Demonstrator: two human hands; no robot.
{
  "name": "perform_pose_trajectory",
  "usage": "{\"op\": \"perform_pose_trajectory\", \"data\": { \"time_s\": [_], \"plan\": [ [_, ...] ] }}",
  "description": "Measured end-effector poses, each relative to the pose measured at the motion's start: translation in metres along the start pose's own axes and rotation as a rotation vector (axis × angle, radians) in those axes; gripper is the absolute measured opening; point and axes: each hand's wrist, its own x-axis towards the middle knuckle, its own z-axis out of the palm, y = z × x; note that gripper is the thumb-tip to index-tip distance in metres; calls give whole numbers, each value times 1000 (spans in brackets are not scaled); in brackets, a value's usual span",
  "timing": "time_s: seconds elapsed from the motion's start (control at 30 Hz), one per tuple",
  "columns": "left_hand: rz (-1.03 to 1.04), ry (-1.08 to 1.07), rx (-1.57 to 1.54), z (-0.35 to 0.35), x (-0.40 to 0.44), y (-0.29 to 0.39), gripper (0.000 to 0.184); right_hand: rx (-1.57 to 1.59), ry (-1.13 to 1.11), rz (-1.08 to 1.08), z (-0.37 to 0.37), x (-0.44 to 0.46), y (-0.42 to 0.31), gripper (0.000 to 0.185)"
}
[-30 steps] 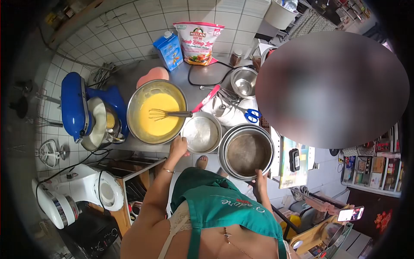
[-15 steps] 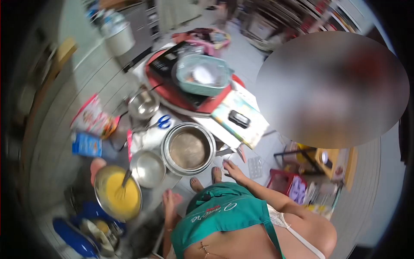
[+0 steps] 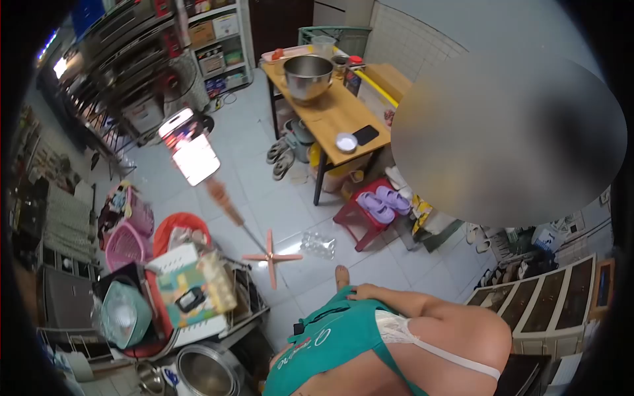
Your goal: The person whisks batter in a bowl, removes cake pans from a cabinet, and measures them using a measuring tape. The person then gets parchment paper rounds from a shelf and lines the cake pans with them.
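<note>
My right hand (image 3: 361,291) rests at the side of the green apron (image 3: 337,336), its fingers lying against the cloth with nothing seen in them. My left hand is out of view. At the lower left stand a large metal pot (image 3: 206,371) and a small steel pan (image 3: 150,377). A phone (image 3: 191,148) with a lit screen sits on a stand with a cross-shaped foot (image 3: 271,258) in front of me.
A wooden table (image 3: 330,122) bears a steel mixing bowl (image 3: 308,78), a small white bowl (image 3: 346,142) and a dark phone (image 3: 366,135). Purple clogs (image 3: 383,204) lie on a red stool (image 3: 357,226). A clear plastic tray (image 3: 318,245) lies on the floor. Pink baskets (image 3: 127,244) stand left.
My view has swung right, so the pots and books now lie lower left and the wooden table is visible. My right hand has come in to the apron; my left hand has left view.
</note>
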Motion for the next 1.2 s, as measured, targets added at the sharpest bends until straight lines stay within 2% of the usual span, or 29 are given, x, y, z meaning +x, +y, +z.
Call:
{"op": "perform_pose_trajectory", "data": {
  "time_s": [0.07, 0.13, 0.27, 0.33, 0.37, 0.4, 0.43, 0.47, 0.5, 0.53, 0.57, 0.6, 0.67, 0.7, 0.77, 0.83, 0.87, 1.0, 1.13, 1.2],
  "plan": [
    [-9, -60, 80, 20, 30, 58, 58, 119, 86, -28, -2, 18, 51, 73],
    [-21, -125, 155, 41, 55, 115, 60, 173, 184, -32, -40, 28, 109, 71],
    [-60, -232, 403, 55, 114, 208, 64, 225, 285, -69, -113, 19, 144, 66],
    [126, 64, 592, 42, 186, 204, 53, 253, 301, -127, -166, 19, 138, 64],
    [293, 174, 630, 50, 157, 266, 45, 282, 309, -162, -189, 29, 134, 63],
    [544, 125, 617, 39, 170, 296, 45, 316, 315, -198, -211, 39, 125, 62],
    [502, 143, 703, 40, 142, 388, 44, 293, 334, -258, -236, 45, 109, 61],
    [299, 352, 599, 41, 132, 467, 37, 267, 352, -314, -268, 47, 89, 60],
    [874, 415, 275, 35, 110, 537, 34, 240, 367, -367, -297, 52, 70, 59],
    [1183, 562, 226, 40, 59, 621, 34, 230, 387, -464, -318, 62, 49, 57],
    [1547, 569, 24, 37, 29, 679, 39, 219, 407, -564, -343, 74, 26, 56],
    [1884, 485, -130, 28, 3, 727, 45, 208, 359, -584, -381, 62, -11, 55],
    [2302, 21, -341, 17, -41, 802, 68, 217, 228, -626, -431, 63, -64, 52],
    [2447, -196, -326, 6, -48, 830, 68, 240, 150, -647, -448, 78, -81, 51],
    [2532, -351, -215, -28, -30, 866, 68, 273, 60, -655, -483, 122, -109, 50],
    [2545, -389, -173, -71, -3, 902, 68, 272, 32, -629, -517, 167, -130, 49],
    [2547, -386, -161, -93, 10, 918, 68, 324, -7, -537, -537, 182, -145, 49],
    [2531, -366, -62, -175, 49, 984, 68, 113, -26, -684, -626, 256, -208, 56],
    [2482, -233, 87, -253, 83, 1044, 68, 116, 9, -731, -714, 344, -275, 62],
    [2415, -100, 196, -298, 108, 1066, 68, -10, 86, -736, -746, 423, -312, 63]
  ]
}}
